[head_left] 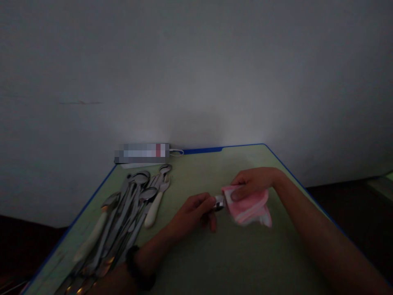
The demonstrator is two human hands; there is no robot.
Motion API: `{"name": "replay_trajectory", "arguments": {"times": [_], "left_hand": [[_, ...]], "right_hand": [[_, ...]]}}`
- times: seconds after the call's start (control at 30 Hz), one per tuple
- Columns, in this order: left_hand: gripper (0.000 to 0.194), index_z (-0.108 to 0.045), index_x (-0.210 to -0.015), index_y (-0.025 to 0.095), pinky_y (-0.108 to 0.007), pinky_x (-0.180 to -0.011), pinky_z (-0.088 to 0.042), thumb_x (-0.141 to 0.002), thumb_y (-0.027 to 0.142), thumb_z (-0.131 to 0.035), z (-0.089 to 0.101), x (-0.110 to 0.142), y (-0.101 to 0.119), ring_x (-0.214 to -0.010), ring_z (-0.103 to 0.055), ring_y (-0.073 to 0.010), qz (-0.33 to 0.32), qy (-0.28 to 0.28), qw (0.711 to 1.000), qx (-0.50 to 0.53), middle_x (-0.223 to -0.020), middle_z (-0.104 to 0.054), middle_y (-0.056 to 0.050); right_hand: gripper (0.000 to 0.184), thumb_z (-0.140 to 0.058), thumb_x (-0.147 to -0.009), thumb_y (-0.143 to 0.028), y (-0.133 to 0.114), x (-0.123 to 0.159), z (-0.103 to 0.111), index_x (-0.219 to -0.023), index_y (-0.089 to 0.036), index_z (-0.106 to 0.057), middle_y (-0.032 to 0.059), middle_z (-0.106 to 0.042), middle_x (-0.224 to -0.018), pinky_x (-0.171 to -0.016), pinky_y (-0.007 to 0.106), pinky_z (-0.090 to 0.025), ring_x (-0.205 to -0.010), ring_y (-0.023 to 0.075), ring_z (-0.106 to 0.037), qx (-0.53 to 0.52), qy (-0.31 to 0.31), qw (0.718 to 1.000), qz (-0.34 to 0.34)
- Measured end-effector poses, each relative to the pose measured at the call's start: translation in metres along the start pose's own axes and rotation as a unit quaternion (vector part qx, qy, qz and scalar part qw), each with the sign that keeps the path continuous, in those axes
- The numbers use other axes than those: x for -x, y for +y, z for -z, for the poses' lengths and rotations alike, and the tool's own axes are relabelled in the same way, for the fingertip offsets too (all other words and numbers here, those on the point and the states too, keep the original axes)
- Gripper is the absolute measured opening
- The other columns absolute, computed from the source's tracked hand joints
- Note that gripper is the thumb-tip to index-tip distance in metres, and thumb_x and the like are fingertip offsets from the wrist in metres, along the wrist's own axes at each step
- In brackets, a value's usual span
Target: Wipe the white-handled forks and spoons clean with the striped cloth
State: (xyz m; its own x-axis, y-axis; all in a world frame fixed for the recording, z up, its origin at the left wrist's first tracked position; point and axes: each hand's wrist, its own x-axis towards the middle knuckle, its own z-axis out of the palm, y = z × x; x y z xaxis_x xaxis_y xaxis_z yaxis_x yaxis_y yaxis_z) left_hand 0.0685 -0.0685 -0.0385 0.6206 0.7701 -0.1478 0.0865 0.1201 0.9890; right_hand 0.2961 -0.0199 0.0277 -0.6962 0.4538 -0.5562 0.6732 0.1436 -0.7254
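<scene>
Metal piece (pixel 219 203), small and shiny, sits at the middle of my view, between my two hands over the desk (pixel 184 254). The fingers of my left hand (pixel 196 207) are pinched on its left end, so that side is narrow and occupied. From there the visible part runs roughly sideways, toward my right hand (pixel 253 182), which has its fingers closed on a pink cloth (pixel 248 207) with pale bands. The cloth's near-left edge lies right beside the free end of the metal; I cannot tell whether they touch, or whether more of the metal runs beneath the fabric. Blur and dim light hide what kind of piece it is. My left hand is the nearer one to it, being in contact, while the right-hand fingers lie just past the cloth's edge. Off to my left, well apart from the cloth, is a pile of cutlery (pixel 135 213), its pieces mostly slanting away from me, with a white-handled fork (pixel 154 209) on the side facing my left hand.
</scene>
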Motion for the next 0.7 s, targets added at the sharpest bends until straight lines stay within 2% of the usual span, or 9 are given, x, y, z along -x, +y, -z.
{"name": "replay_trajectory", "arguments": {"times": [0.1,0.27,0.37,0.47,0.6,0.7], "left_hand": [[0.03,-0.053,-0.078,0.014,-0.018,-0.045,-0.032,-0.089,0.039,-0.04,-0.004,0.002,0.0,-0.044,-0.048,-0.0084,-0.016,-0.023,0.999,-0.045,-0.053,-0.06,0.002],[0.028,-0.059,-0.078,0.014,-0.02,-0.057,-0.04,-0.087,0.036,-0.045,-0.003,-0.001,-0.001,-0.062,-0.052,-0.0106,-0.059,0.015,0.991,-0.117,-0.069,-0.06,0.0],[0.032,-0.058,-0.078,0.015,-0.018,-0.049,-0.036,-0.088,0.039,-0.04,0.001,-0.003,-0.002,-0.049,-0.048,-0.009,-0.036,0.01,0.997,-0.066,-0.055,-0.056,0.003],[0.036,-0.054,-0.07,0.015,-0.017,-0.041,-0.03,-0.088,0.042,-0.041,0.004,-0.004,-0.003,-0.038,-0.04,-0.0073,-0.014,0.032,0.999,-0.03,-0.042,-0.05,0.006],[0.035,-0.055,-0.07,0.015,-0.017,-0.038,-0.027,-0.086,0.044,-0.044,0.006,-0.003,-0.003,-0.034,-0.036,-0.0067,-0.003,0.057,0.998,0.011,-0.038,-0.047,0.007],[0.035,-0.057,-0.073,0.014,-0.016,-0.038,-0.028,-0.086,0.044,-0.044,0.005,-0.003,-0.002,-0.035,-0.036,-0.0064,0.004,0.054,0.998,0.018,-0.038,-0.048,0.007]], "right_hand": [[0.048,-0.05,-0.075,-0.056,-0.011,-0.011,-0.008,-0.082,-0.01,-0.061,-0.0027,-0.049,-0.06,-0.043,0.016,-0.031,-0.048,0.0053,-0.04,0.039,-0.013,0.999,0.007],[0.05,-0.047,-0.076,-0.059,-0.02,-0.027,-0.02,-0.075,-0.011,-0.061,-0.0037,-0.045,-0.055,-0.04,0.016,-0.028,-0.046,0.0046,-0.037,0.091,-0.013,0.995,0.027],[0.049,-0.046,-0.077,-0.058,-0.019,-0.026,-0.019,-0.08,-0.012,-0.061,-0.0027,-0.049,-0.059,-0.042,0.016,-0.03,-0.048,0.005,-0.039,0.066,0.002,0.997,0.051],[0.046,-0.05,-0.075,-0.056,-0.012,-0.02,-0.012,-0.08,-0.011,-0.06,-0.0032,-0.048,-0.058,-0.041,0.016,-0.028,-0.048,0.0049,-0.038,0.04,0.014,0.998,0.05],[0.042,-0.057,-0.073,-0.05,0.006,-0.007,0.0,-0.087,-0.011,-0.061,-0.0021,-0.053,-0.064,-0.046,0.017,-0.032,-0.052,0.0057,-0.042,-0.008,0.024,0.999,0.047],[0.044,-0.055,-0.074,-0.051,0.015,0.006,0.007,-0.095,-0.012,-0.062,0.0003,-0.058,-0.072,-0.049,0.018,-0.034,-0.055,0.0068,-0.046,-0.023,0.028,0.999,0.008]]}}
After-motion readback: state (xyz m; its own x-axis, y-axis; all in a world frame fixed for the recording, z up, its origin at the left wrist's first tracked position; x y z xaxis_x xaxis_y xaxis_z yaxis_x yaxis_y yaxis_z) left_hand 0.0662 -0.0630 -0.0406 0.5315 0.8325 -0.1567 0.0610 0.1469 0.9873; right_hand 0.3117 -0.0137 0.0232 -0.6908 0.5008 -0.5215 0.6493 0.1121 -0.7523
